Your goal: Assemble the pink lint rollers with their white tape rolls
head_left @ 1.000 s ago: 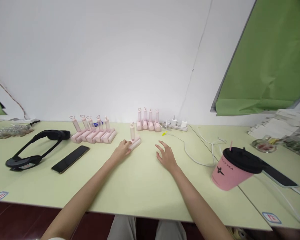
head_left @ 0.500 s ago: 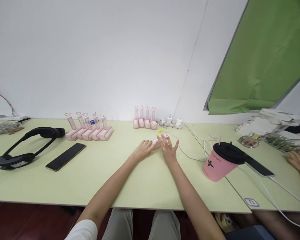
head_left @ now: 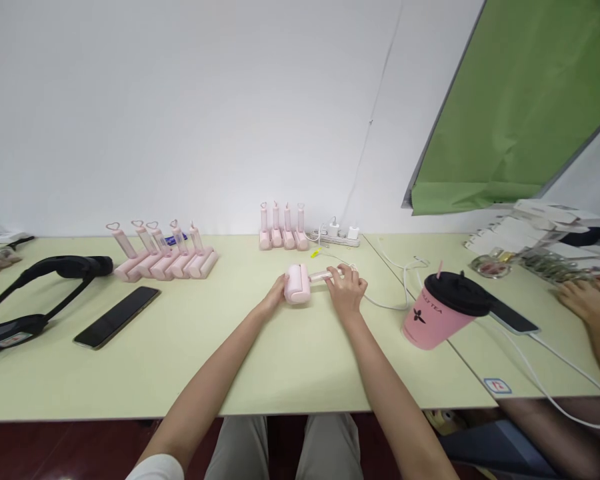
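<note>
A pink lint roller [head_left: 297, 285] lies sideways between my hands, its thick rounded head to the left and its slim handle to the right. My left hand [head_left: 276, 293] is closed against the left side of the head, its fingers partly hidden behind it. With its fingers on the handle, my right hand [head_left: 347, 287] grips the far end. Several like rollers [head_left: 166, 264] stand in a row at the left, handles upright with heart-shaped loops. Another row of pink rollers [head_left: 283, 239] stands by the wall.
A pink cup [head_left: 430, 320] with a black lid stands at the right, near white cables and a phone [head_left: 513, 313]. A power strip [head_left: 347, 239] lies by the wall. At the left are a black phone [head_left: 117, 317] and black headgear [head_left: 35, 323]. Another person's hand [head_left: 585, 300] rests far right.
The roller's thick head now shows between my hands, where only a slim pink part showed before. My left hand has shifted to the head and my right hand slightly right, along the handle.
</note>
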Demonstrator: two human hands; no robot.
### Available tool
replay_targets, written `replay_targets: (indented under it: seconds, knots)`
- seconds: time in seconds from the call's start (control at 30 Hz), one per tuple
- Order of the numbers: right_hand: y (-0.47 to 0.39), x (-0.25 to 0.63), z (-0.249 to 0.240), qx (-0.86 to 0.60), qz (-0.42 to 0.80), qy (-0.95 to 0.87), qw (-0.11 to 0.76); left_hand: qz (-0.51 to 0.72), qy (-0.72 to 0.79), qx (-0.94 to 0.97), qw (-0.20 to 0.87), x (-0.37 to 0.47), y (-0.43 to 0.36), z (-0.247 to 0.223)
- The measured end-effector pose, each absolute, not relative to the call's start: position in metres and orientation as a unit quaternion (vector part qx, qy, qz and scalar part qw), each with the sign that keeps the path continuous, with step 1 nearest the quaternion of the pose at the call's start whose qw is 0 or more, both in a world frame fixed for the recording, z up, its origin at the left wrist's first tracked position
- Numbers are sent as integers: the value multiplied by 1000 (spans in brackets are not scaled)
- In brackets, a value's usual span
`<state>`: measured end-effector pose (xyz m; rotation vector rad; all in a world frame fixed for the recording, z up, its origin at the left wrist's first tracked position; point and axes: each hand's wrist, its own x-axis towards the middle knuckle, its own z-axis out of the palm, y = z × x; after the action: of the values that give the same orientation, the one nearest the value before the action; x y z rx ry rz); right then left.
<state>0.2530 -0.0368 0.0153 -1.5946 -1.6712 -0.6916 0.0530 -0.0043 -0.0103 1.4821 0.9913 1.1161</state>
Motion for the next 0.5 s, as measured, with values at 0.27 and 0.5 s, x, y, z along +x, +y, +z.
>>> replay_targets:
  seconds: [0.27,0.5]
  knots:
    - [-35,251,17,-604,-219,-723,255,523,490,558,419,21,9,9]
    - [-28,252,-1,-674,-154,-696,194,492,730,467,85,-53,18,5]
